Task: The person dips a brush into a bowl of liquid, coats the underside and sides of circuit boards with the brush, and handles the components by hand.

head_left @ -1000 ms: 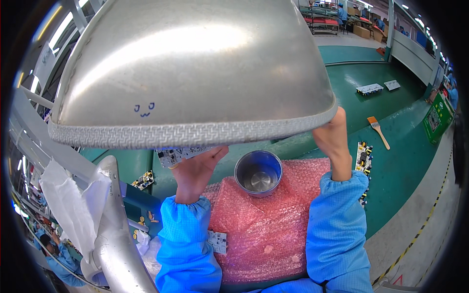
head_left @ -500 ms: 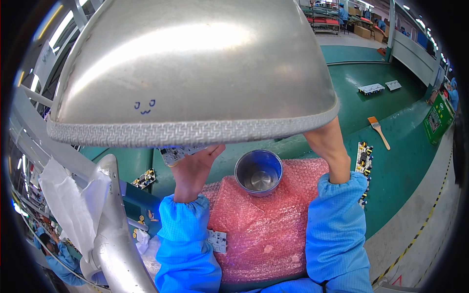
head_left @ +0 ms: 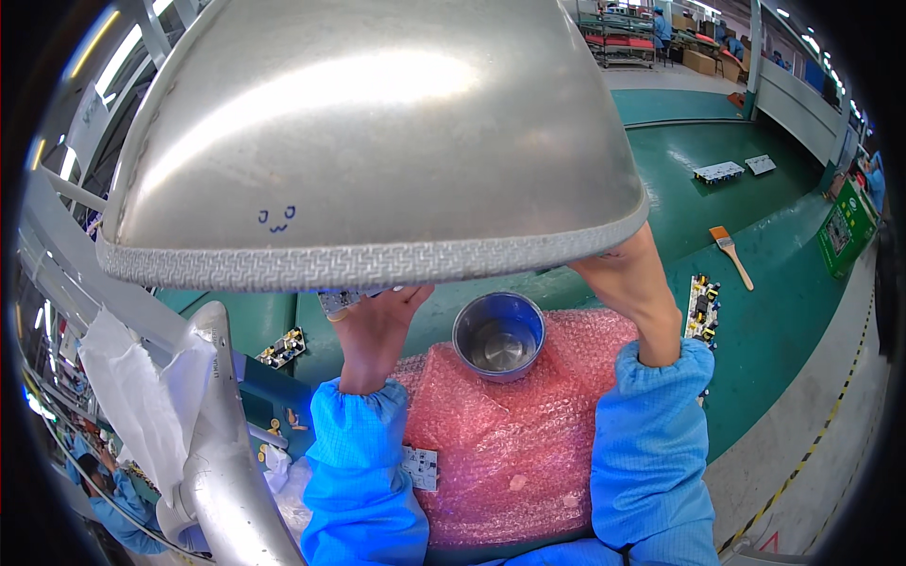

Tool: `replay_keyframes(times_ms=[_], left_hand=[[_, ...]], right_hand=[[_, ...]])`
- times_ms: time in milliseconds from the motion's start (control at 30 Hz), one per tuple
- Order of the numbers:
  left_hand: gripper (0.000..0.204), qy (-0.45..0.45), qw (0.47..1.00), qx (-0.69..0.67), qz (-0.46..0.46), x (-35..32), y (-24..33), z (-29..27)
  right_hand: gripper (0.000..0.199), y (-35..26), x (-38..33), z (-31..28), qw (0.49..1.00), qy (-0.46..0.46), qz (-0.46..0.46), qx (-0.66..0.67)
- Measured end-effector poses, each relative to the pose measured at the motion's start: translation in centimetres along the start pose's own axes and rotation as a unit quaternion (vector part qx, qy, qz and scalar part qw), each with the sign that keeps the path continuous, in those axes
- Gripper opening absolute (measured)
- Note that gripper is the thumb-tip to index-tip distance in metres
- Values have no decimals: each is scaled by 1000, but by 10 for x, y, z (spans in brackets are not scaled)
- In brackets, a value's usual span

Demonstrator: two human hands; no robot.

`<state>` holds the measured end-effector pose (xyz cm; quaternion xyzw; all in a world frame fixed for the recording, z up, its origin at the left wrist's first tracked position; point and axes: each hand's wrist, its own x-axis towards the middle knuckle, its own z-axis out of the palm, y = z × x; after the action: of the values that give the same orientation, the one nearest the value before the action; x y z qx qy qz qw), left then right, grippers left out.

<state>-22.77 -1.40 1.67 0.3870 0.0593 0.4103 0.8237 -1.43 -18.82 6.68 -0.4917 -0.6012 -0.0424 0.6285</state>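
Observation:
A circuit board (head_left: 342, 300) shows in part below the rim of a large silver metal hood (head_left: 377, 141). My left hand (head_left: 377, 321) is closed on its edge, with some fingers hidden by the hood. My right hand (head_left: 628, 278) reaches under the hood's right side; its fingers are out of sight, so what they do cannot be seen. Between my forearms a round metal cup (head_left: 500, 335) stands on pink bubble wrap (head_left: 500, 443). Another small board (head_left: 420, 468) lies beside my left sleeve, at the edge of the wrap.
Right of my right arm lie a populated circuit board (head_left: 702, 307) and a flat brush (head_left: 732, 257) on the green bench (head_left: 783, 340). Two more boards (head_left: 719, 173) rest farther back. At left, a metal duct (head_left: 219, 424) carries white cloth (head_left: 142, 396); another board (head_left: 281, 347) sits behind it.
My right hand has shifted left and slightly toward me. Less of the board in my left hand shows below the hood, which sits slightly lower in view.

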Motion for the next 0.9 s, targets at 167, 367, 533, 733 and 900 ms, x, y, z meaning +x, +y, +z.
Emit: replay_keyframes(times_ms=[167, 367, 533, 733, 900], left_hand=[[62, -43, 999, -7, -19, -1, -4, -4], [52, -65, 998, 17, -2, 0, -5, -2], [50, -44, 999, -2, -19, 0, -5, -2], [49, -80, 995, 26, -47, -1, -11, -4], [50, -44, 999, -10, -24, 1, -5, -5]], right_hand=[[25, -1, 1, -2, 999, 23, -14, -33], [25, -6, 1, 8, 1000, 25, -4, -2], [26, -9, 2, 5, 999, -1, -34, -12], [27, -7, 0, 17, 998, 47, -24, -46], [25, -12, 1, 8, 999, -1, -37, -15]])
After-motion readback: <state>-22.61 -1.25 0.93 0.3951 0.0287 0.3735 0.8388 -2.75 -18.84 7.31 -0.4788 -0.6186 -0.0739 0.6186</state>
